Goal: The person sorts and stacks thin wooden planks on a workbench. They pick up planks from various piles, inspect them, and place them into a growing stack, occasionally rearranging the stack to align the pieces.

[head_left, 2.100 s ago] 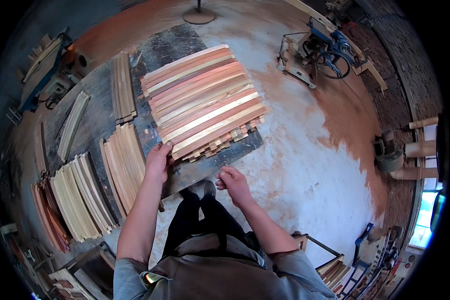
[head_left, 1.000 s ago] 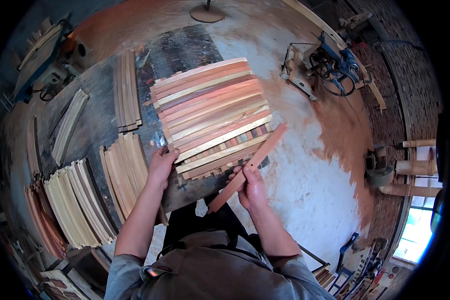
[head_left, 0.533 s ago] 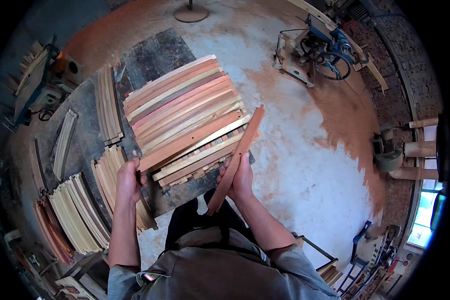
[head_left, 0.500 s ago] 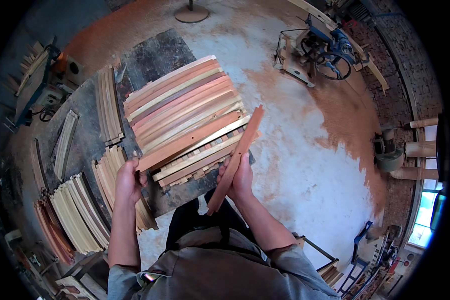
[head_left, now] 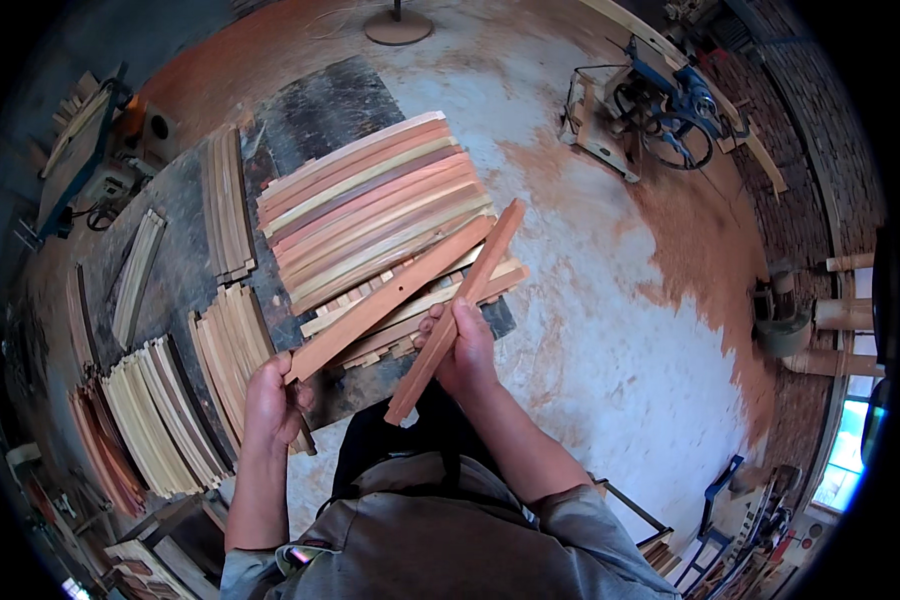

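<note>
My left hand is closed on the near end of a reddish wooden strip that has a small dark hole near its middle. This strip slants up to the right above a stack of wooden strips in pink, cream and brown tones. A second, darker reddish strip is gripped around its middle by my right hand. It stands more steeply, and its upper part passes in front of the far end of the first strip. Some fingers of my right hand are hidden behind the wood.
The stack lies on a dark worktable. More strips lie in bundles at left. A blue machine with a handwheel stands at far right on the dusty floor. A round metal base stands at the back.
My left hand has come nearer to me, lifting its strip away from the stack. My right hand has shifted left with its strip, and the two strips now overlap in view.
</note>
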`<state>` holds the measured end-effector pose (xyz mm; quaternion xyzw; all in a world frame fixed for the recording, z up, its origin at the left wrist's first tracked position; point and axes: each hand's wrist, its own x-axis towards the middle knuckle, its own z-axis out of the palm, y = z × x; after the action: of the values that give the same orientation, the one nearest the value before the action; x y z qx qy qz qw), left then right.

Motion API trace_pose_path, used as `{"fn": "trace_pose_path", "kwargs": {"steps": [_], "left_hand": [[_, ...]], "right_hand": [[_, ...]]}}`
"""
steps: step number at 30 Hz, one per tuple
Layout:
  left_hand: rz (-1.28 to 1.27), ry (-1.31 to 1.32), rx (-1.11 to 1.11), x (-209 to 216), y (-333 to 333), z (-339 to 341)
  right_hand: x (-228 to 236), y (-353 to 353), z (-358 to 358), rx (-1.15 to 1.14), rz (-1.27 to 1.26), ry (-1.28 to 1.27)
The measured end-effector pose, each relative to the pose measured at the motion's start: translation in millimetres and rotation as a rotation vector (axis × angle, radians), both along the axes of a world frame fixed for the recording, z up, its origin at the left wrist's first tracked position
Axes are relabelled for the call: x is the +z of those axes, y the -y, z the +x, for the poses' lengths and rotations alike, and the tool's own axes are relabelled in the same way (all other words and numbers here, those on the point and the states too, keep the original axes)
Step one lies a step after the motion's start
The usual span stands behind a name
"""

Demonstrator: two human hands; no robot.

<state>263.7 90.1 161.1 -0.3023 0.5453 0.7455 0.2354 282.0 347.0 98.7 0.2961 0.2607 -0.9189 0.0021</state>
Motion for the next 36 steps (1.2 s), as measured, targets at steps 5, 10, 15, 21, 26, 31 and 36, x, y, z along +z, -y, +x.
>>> {"fn": "trace_pose_path", "kwargs": {"steps": [5,10,15,21,26,31,36], "left_hand": [[-0.378,-0.34,-0.231,-7,6,13],[-0.821,-0.987,-0.493,7,0,20],[-0.926,-1.151,-0.514,12,-7,25],[-0.971,-1.178,-0.526,13,-10,40],[-0.848,-1.008,-0.616,19,-18,61],[-0.73,-0.863,-0.665,17,-10,67],[-0.591,-0.731,-0.656,15,-8,72]], "right_hand": [[10,5,-3,0.017,0.028,-0.004],[9,9,-2,0.012,0.071,0.072],[-3,14,2,0.027,-0.057,0.068],[-21,17,4,0.052,-0.202,-0.028],[-3,32,0,0.098,-0.131,-0.04],[5,34,6,0.045,-0.11,-0.068],[12,37,4,0.073,-0.043,-0.092]]}}
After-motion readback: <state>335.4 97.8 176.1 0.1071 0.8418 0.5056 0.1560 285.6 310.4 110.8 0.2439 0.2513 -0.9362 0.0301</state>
